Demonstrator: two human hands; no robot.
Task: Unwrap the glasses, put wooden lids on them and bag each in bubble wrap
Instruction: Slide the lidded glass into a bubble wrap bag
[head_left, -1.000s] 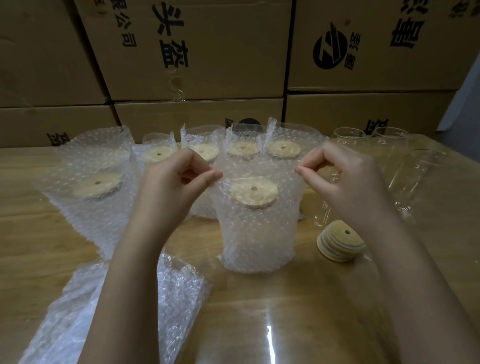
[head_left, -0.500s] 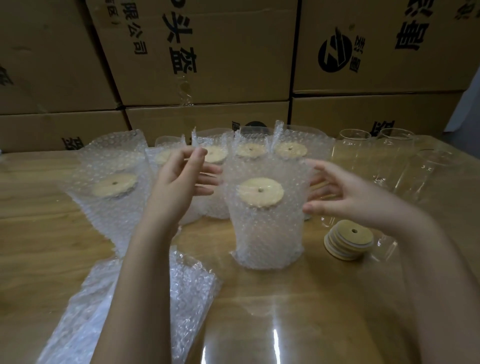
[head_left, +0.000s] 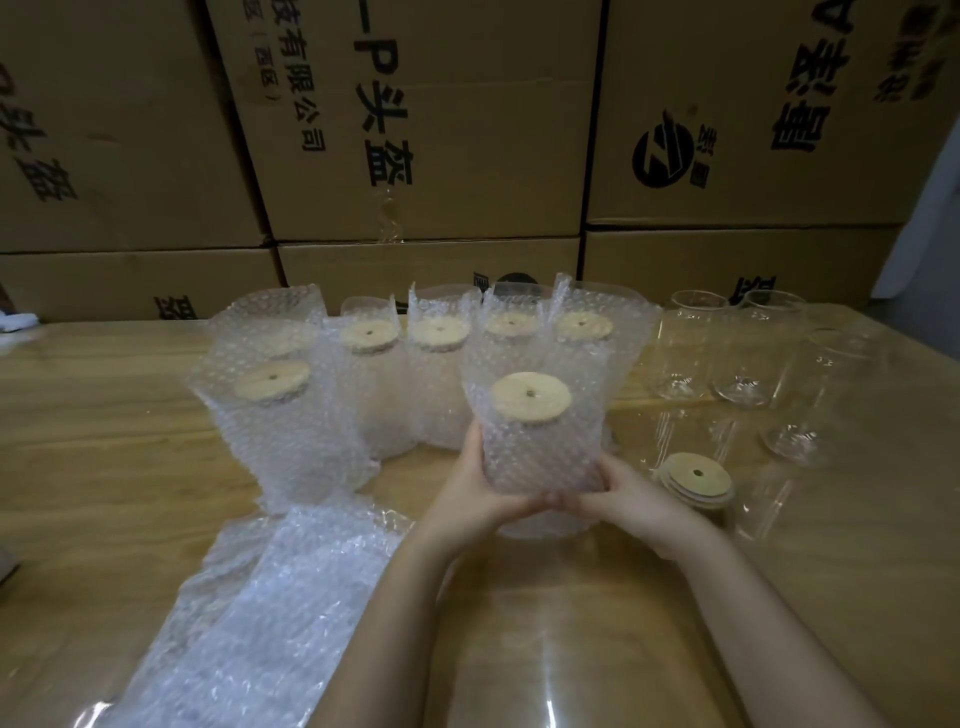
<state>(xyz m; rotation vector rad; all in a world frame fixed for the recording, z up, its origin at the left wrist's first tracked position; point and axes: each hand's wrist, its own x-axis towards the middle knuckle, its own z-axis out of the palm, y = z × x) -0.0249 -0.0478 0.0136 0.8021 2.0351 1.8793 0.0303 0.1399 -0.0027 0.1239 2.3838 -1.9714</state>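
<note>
A glass in a bubble wrap bag (head_left: 540, 447) with a round wooden lid (head_left: 530, 397) is at the centre, lifted a little off the table. My left hand (head_left: 475, 491) grips its lower left side and my right hand (head_left: 631, 496) grips its lower right, fingers curled under the base. Behind it stand several other bagged glasses with wooden lids (head_left: 363, 335). Bare glasses (head_left: 691, 345) stand at the back right, one lying on its side (head_left: 810, 395). A small stack of wooden lids (head_left: 696, 478) lies just right of my right hand.
A pile of flat bubble wrap bags (head_left: 260, 613) lies at the front left on the wooden table (head_left: 78, 415). Stacked cardboard boxes (head_left: 426, 130) form a wall along the table's far edge.
My hands let go of the bag's top edge, dropped to its lower sides and took hold of it. The bagged glass now sits higher, off the table.
</note>
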